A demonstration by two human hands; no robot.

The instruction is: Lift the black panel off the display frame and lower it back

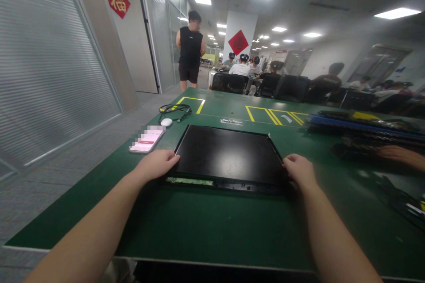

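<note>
Table: a green table [206,230] with yellow marked boxes is carrying everything here; the black panel [229,152] is lying flat on it, right in front of the person and between the two forearms.
Panel facing: its glossy dark face is pointing up and catching the ceiling lights.
Panel axis: the long axis is running left to right across the person, slightly skewed, with one long edge facing the body.
Step in hand: both hands are taking hold of the panel at its near corners, which is still sitting on the table.
Left hand: the left hand [157,164] is closing its fingers onto the near-left corner; the underside of the grip is hidden.
Right hand: the right hand [300,170] is gripping the near-right corner the same way.
Next move calls for: as I judge it, any shift is asking for both hands to be moving together, keeping the panel level.
Phone: a phone [147,139] is lying just left of the panel.
Circuit strip: a green circuit strip [189,181] is showing along the near edge, near the left hand.
</note>
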